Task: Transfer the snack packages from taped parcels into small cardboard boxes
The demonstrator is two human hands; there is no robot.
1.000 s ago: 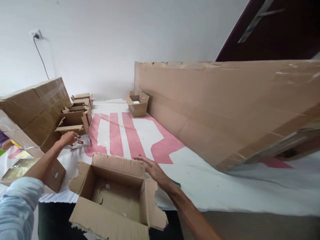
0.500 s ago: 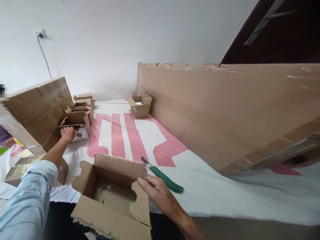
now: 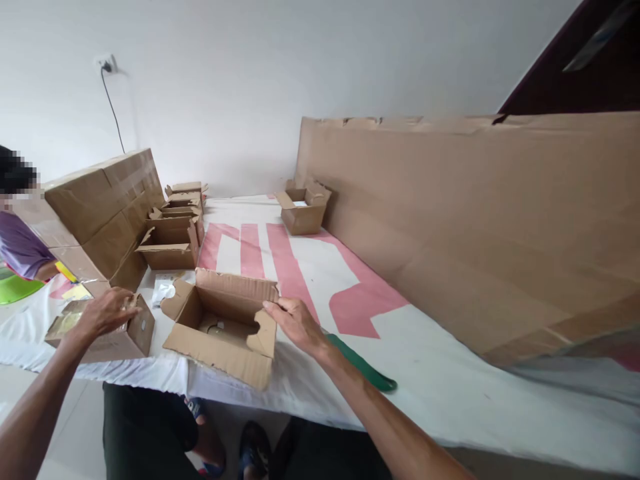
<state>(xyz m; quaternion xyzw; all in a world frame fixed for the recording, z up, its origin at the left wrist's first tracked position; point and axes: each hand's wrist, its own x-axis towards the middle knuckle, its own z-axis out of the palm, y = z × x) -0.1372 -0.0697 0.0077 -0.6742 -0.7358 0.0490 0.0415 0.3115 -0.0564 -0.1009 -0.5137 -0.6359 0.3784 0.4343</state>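
Note:
My right hand (image 3: pixel 296 323) pinches the right side flap of an open cardboard box (image 3: pixel 220 347), thumb on the inner side. The box stands on the white-covered table near its front edge, flaps spread, with a small dark curved mark at its bottom. My left hand (image 3: pixel 109 312) lies over the top of a closed, taped cardboard box (image 3: pixel 143 330) on the left, fingers curled onto it. A small white packet (image 3: pixel 163 289) lies behind, between the boxes. To the right, a green-handled tool (image 3: pixel 365 363) is partly hidden by my right forearm.
Several open boxes (image 3: pixel 170 257) stand in a row beside a stack of taped cartons (image 3: pixel 95 207). Another open box (image 3: pixel 304 217) sits near a large cardboard panel (image 3: pixel 450 220) on the right. A person in a purple sleeve (image 3: pixel 23 243) is at far left.
My left hand has left the row of boxes and come back to the closed box. The open box in my right hand has moved farther onto the table. The view has shifted left.

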